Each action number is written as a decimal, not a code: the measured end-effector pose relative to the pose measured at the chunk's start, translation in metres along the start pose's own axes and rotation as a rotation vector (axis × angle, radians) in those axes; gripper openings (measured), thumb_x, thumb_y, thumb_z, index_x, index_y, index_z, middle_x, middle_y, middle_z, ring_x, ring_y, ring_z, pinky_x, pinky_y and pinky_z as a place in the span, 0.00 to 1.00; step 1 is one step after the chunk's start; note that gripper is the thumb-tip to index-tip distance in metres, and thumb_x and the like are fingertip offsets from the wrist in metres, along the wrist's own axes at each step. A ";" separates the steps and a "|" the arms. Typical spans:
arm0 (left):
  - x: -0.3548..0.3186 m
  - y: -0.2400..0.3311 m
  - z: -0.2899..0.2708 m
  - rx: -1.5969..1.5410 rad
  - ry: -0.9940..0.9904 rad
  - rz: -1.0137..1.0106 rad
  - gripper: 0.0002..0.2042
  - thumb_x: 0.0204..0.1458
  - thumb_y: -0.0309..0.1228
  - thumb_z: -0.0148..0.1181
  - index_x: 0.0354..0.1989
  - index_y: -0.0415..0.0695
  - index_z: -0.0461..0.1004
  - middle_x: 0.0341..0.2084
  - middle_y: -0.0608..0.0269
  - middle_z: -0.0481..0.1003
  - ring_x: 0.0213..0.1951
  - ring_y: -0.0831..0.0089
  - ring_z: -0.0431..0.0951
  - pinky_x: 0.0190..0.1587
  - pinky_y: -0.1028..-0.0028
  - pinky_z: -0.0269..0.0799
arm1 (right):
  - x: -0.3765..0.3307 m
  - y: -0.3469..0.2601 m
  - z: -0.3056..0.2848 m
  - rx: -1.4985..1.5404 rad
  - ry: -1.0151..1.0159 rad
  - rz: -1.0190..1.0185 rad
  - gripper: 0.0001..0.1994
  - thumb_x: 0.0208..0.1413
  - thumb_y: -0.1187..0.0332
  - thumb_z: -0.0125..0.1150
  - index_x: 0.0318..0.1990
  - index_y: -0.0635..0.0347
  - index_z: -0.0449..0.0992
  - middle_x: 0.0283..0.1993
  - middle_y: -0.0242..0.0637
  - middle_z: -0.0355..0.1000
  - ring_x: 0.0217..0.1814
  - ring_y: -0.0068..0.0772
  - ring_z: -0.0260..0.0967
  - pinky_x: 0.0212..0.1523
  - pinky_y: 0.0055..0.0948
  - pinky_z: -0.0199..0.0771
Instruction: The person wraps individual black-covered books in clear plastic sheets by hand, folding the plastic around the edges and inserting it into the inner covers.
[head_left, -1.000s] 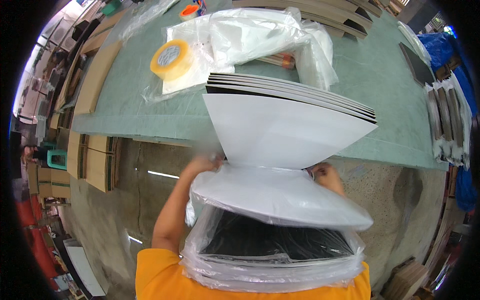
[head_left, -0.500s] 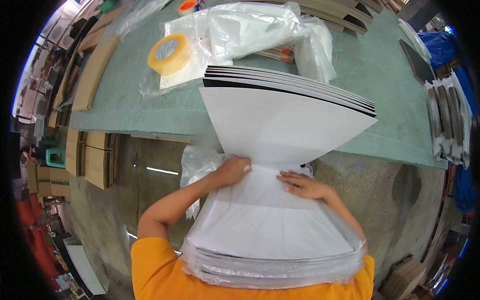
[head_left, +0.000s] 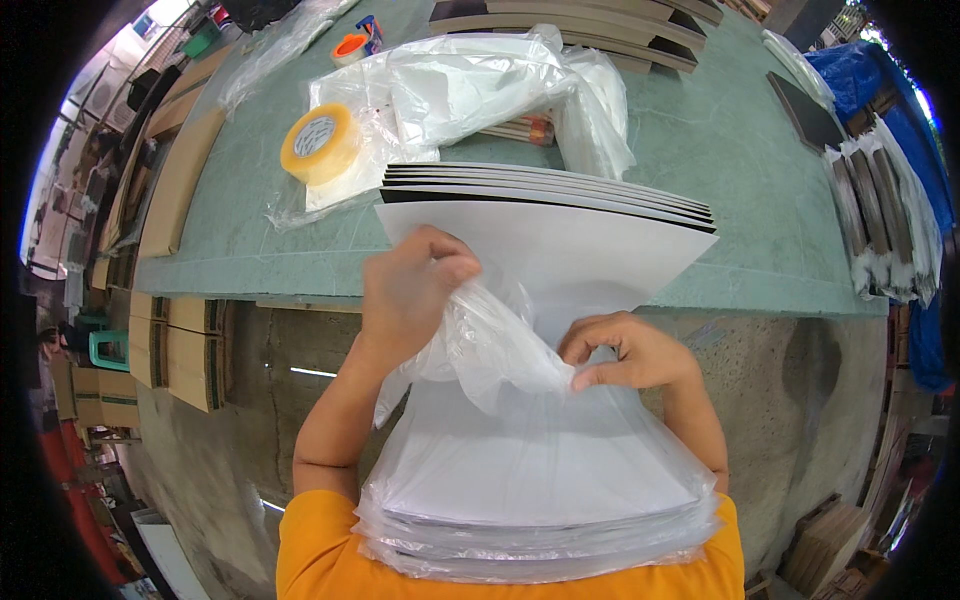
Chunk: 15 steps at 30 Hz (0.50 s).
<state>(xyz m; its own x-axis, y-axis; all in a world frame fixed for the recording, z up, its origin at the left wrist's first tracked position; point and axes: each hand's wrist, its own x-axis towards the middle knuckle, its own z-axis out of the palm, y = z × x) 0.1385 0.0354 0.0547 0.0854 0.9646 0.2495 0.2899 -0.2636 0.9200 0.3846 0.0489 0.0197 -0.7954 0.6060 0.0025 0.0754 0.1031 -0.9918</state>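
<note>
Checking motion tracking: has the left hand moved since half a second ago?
Yes. The left hand lifted the clear bag up toward the green table's edge.

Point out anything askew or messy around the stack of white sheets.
The stack of white sheets overhangs the green table's edge, its near end in a clear plastic bag. The bag's mouth is bunched and crumpled between the left hand and right hand. Nothing looks torn or spilled.
</note>
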 end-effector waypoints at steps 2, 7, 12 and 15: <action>-0.003 -0.005 0.005 -0.008 -0.112 0.085 0.17 0.48 0.40 0.54 0.36 0.37 0.68 0.23 0.64 0.69 0.27 0.78 0.68 0.33 0.81 0.63 | 0.003 -0.003 0.006 -0.036 0.086 -0.048 0.11 0.43 0.67 0.62 0.30 0.64 0.71 0.28 0.32 0.69 0.32 0.22 0.64 0.36 0.21 0.63; -0.001 0.008 0.031 -0.094 -0.452 0.071 0.19 0.42 0.32 0.60 0.43 0.36 0.67 0.31 0.61 0.70 0.34 0.77 0.68 0.40 0.76 0.63 | 0.013 -0.010 0.018 -0.095 0.166 -0.003 0.11 0.43 0.67 0.62 0.31 0.64 0.71 0.26 0.30 0.69 0.30 0.22 0.66 0.33 0.21 0.65; -0.013 -0.022 0.001 -0.029 -0.617 -0.196 0.28 0.39 0.30 0.61 0.52 0.40 0.60 0.45 0.52 0.65 0.45 0.64 0.66 0.48 0.72 0.60 | -0.010 -0.012 -0.008 0.375 0.290 0.196 0.10 0.50 0.65 0.55 0.27 0.65 0.71 0.24 0.28 0.68 0.26 0.14 0.61 0.27 0.17 0.62; -0.011 -0.028 -0.007 -0.018 -0.632 -0.181 0.35 0.34 0.27 0.65 0.54 0.40 0.56 0.46 0.55 0.64 0.47 0.69 0.65 0.50 0.73 0.58 | -0.020 0.006 -0.010 0.219 0.198 0.273 0.11 0.50 0.65 0.55 0.28 0.66 0.71 0.24 0.28 0.68 0.26 0.14 0.63 0.27 0.16 0.63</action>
<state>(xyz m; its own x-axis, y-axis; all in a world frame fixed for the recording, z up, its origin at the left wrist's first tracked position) 0.1225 0.0326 0.0282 0.5817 0.8030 -0.1297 0.3366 -0.0924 0.9371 0.4066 0.0456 0.0152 -0.6307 0.7307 -0.2612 0.1209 -0.2400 -0.9632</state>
